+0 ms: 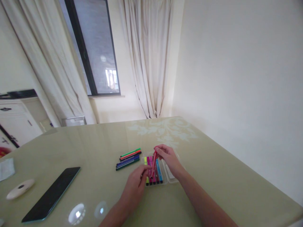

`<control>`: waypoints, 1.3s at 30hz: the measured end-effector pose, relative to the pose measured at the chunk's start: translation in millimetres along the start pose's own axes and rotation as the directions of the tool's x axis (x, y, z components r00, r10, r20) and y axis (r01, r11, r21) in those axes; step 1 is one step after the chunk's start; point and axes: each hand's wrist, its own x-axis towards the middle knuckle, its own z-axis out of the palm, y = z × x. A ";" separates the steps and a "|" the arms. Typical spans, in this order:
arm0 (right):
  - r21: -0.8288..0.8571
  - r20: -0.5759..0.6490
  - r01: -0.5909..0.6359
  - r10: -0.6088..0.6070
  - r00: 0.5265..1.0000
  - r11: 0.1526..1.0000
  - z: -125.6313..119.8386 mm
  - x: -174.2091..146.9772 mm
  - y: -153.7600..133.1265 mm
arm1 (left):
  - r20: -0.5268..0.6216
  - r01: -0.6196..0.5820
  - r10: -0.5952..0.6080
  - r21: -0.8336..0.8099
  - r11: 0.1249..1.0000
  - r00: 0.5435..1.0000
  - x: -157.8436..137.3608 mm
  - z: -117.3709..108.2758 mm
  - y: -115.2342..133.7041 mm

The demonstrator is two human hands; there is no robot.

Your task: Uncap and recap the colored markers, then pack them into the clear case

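Okay, head view. Writing first: pale marks run along the barrel of the red marker point(153, 162), too small to read.

Right hand point(169, 158): fingers pinching the red marker near its upper end. Marker is slim, straight, tilted, over the clear tray point(165, 178). Left hand point(134, 182): fingers curled in close by the marker's lower half; can't tell whether they grip it or just sit beside it.

Tray is see-through plastic, roughly rectangular, right of the worktop's middle, well in from the right edge. Clear lid point(172, 178) lies along its right side. In the tray, a side-by-side row: yellow, magenta, pink, dark red, blue; dark ends face the near side. Held marker and left fingers block part of the row; right hand covers the far part of the lid.

Loose markers point(129, 159) lie just left of the tray: green, orange, blue, dark green among them, slim barrels.

Worktop point(94, 148) is glossy pale green, lights mirrored in it, leafy pattern towards the far right corner. Towards the left edge: flat black slab point(50, 194), smooth and rectangular; white oval thing point(20, 189) beside it. Curtains point(150, 56), creased cloth, hang past the far edge.
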 end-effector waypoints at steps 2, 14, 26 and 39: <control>-0.070 -0.046 0.004 -0.007 0.999 0.998 -12.2 6.6 4.2 | 0.039 -0.070 0.067 0.091 0.993 0.997 -2.9 4.2 -0.6; -0.709 0.056 0.092 -0.074 0.996 0.700 -18.1 6.0 22.0 | 0.410 -0.381 0.188 0.461 0.801 0.892 -10.4 9.6 10.9; -0.823 0.114 0.112 -0.032 0.993 0.557 -18.6 2.5 22.1 | 0.327 -0.336 0.181 0.521 0.785 0.928 -6.6 18.4 9.7; -0.804 0.218 0.208 -0.050 0.975 0.557 -15.0 -2.7 16.7 | -0.160 0.204 -0.126 0.759 0.618 0.979 12.4 -46.2 -31.5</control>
